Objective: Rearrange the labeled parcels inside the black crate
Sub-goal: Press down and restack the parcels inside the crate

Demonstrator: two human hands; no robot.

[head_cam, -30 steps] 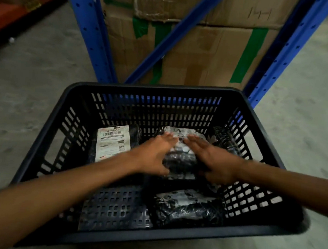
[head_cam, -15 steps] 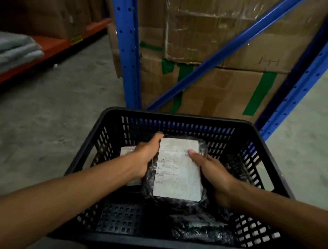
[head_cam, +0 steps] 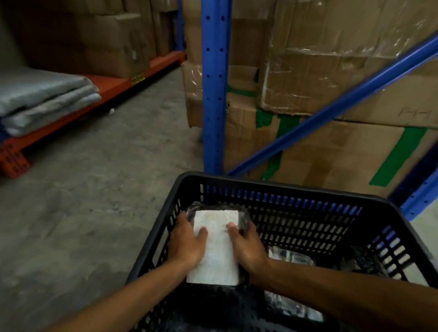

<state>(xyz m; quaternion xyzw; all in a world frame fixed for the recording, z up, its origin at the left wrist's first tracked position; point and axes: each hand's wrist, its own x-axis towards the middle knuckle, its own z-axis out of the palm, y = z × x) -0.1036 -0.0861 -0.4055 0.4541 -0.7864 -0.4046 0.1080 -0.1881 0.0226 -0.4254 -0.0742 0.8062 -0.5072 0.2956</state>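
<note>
A black slatted crate point(head_cam: 284, 189) stands on the floor in front of me. Both hands grip one black-wrapped parcel with a large white label point(head_cam: 215, 249) facing up, at the crate's back left corner. My left hand point(head_cam: 187, 242) clasps its left edge, thumb on the label. My right hand point(head_cam: 245, 246) clasps its right edge. More black-wrapped parcels lie in the crate: one point(head_cam: 290, 258) just right of my right hand, one point(head_cam: 367, 264) by the right wall. My right forearm covers much of the crate's middle.
Blue rack uprights point(head_cam: 212, 73) and a diagonal brace stand right behind the crate, with taped cardboard boxes point(head_cam: 345, 149) inside. An orange low shelf point(head_cam: 109, 86) at the left carries folded grey sheets point(head_cam: 34, 99) and more boxes. Bare concrete floor point(head_cam: 79, 194) lies left of the crate.
Both hands lifted the parcel, turned its white label up and carried it from the crate's middle to the back left corner. The camera view swung left and up.
</note>
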